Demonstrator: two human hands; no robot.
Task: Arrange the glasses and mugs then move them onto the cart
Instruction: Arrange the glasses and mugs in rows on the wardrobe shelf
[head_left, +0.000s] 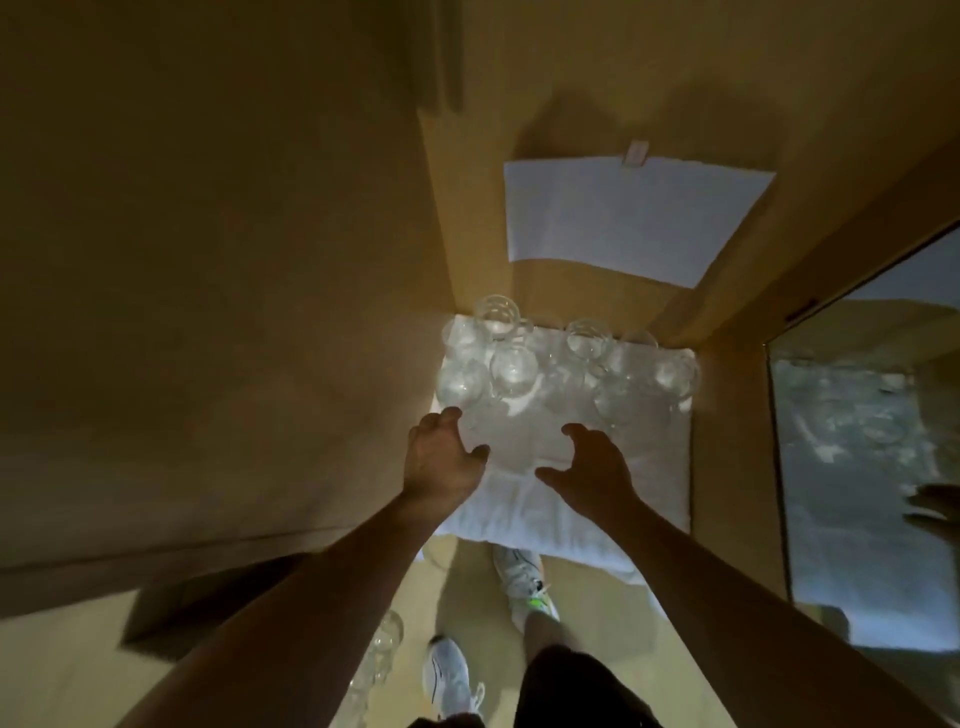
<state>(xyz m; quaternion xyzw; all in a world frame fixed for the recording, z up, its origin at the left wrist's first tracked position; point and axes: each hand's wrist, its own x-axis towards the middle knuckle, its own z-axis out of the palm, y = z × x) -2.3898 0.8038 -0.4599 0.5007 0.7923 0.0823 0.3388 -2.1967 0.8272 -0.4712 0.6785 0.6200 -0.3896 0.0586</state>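
Observation:
Several clear glasses (511, 366) stand bunched at the back of a shelf covered by a white cloth (639, 467). More of these glasses (670, 376) sit toward the back right. My left hand (441, 457) reaches in with fingers spread, its fingertips close to the nearest left glass (460, 384); whether they touch is unclear. My right hand (592, 467) hovers over the cloth with fingers loosely curved, holding nothing. A few more clear glasses (382, 654) show low down, below the shelf.
Brown walls close the shelf on the left and back. A white sheet of paper (634, 218) is taped to the back wall. A mirror (862, 452) on the right reflects the cloth and a hand. My feet in white shoes (449, 675) stand below.

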